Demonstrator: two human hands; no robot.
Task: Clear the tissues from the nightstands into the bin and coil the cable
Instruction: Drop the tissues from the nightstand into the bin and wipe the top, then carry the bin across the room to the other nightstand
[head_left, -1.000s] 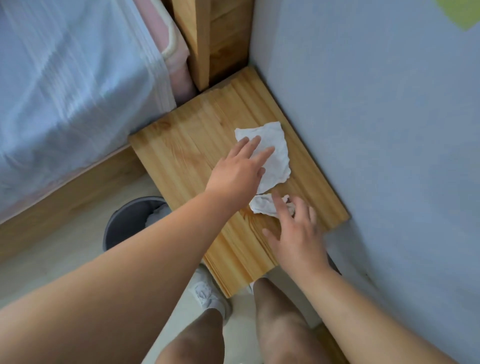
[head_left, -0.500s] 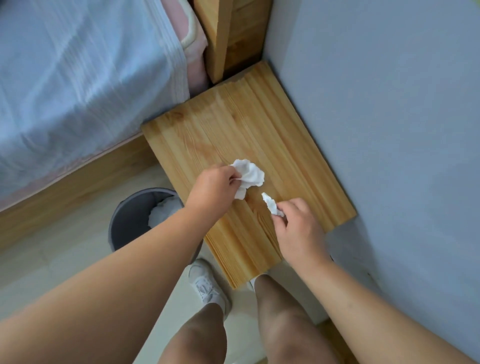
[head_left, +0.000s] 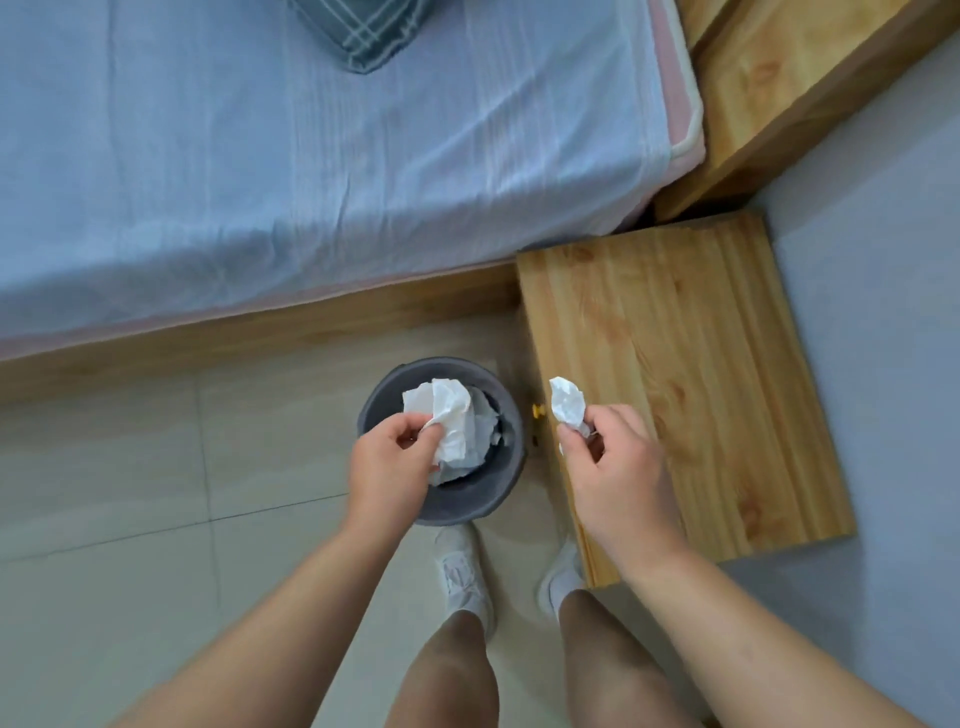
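While you stand facing the bed (head_left: 260, 156), its light blue sheet fills the upper left of the view, with a grey checked cushion (head_left: 363, 31) at the top edge and the wooden bed frame (head_left: 260, 332) running below the sheet. Pale floor tiles (head_left: 130, 467) lie under your left arm. Your left hand (head_left: 389, 467) is above the bin (head_left: 457, 514), and its fingers are curled round the large tissue (head_left: 447, 410), which is crumpled and hangs over the opening of the bin. The bin is round and dark grey, and it stands on the floor just beside the nightstand (head_left: 701, 364). More white paper shows inside it, but you cannot tell where the held tissue ends. Your two white shoes (head_left: 462, 577) are near the bin on the floor. Between bin and nightstand a small yellow thing (head_left: 537, 412) is visible, too small to identify. Your right hand (head_left: 618, 483) pinches the small tissue (head_left: 567, 402) between thumb and fingers, and this tissue stands up from the fingertips, over the left edge of the nightstand and not touching the wooden top. To the right of the nightstand is the grey wall (head_left: 883, 312), and the wooden headboard (head_left: 769, 88) stands behind it in the corner.
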